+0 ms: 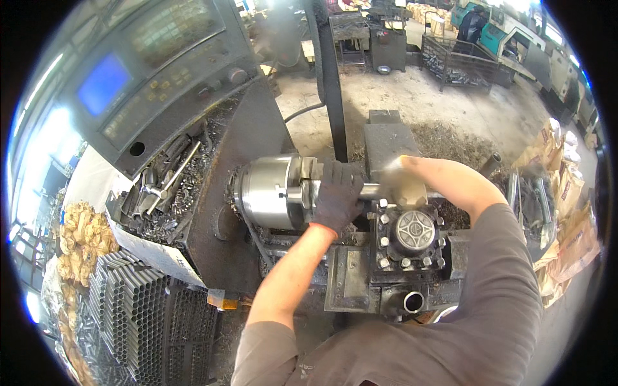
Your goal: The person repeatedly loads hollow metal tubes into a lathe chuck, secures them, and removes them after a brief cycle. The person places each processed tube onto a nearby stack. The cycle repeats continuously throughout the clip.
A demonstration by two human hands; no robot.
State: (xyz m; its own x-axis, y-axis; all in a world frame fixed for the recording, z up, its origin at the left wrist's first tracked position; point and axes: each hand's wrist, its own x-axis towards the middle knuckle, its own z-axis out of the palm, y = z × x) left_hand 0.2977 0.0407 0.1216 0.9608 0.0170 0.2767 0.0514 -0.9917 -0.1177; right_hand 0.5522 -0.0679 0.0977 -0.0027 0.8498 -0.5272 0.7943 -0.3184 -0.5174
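Note:
A lathe chuck (267,192) of bright steel stands left of centre, with its jaws facing right. My left hand (339,196), in a dark glove, is wrapped over a metal bar (369,191) close against the jaws. The bar reaches right from the jaws, past the glove; whether it is solid or hollow is hidden. My right arm comes round from the right, and my right hand (390,175) is by the bar's right-hand part, behind the tool post (414,233). Its fingers are blurred and partly hidden.
A tray (158,248) holding tools and metal chips sits left of the chuck, below the control panel (161,71). Stacked steel tubes (125,302) stand at lower left. Paper sacks (570,225) lie at far right. A wire bin (460,64) stands farther back.

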